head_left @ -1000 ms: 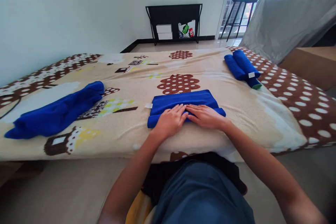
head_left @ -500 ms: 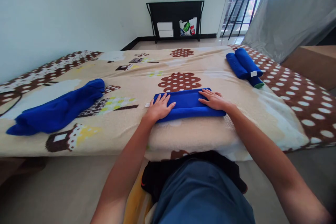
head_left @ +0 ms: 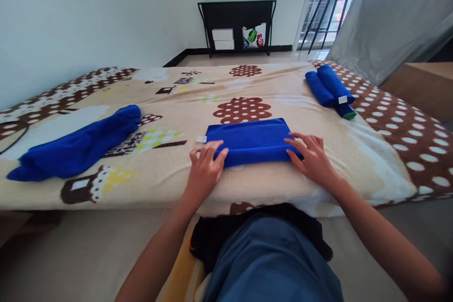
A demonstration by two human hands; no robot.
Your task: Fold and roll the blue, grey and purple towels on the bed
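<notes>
A blue towel [head_left: 249, 137], folded into a long strip with a thicker fold along its near edge, lies flat on the bed in front of me. A small white label sticks out at its left end. My left hand [head_left: 206, 165] has its fingers curled on the near left corner, thumb and fingertips on the thick fold. At the opposite end, my right hand [head_left: 313, 158] holds the near right corner between bent fingers and thumb.
A loose, crumpled blue cloth [head_left: 81, 146] lies to the left on the patterned blanket [head_left: 170, 170]. Blue rolls [head_left: 329, 86] lie at the right. Beyond the bed stand a black shelf [head_left: 237, 14] and a stool [head_left: 327, 14]; a cardboard box [head_left: 417, 85] is at right.
Both hands have gone from lying flat on the towel to curled fingers at the ends of its near edge. They have come closer to me.
</notes>
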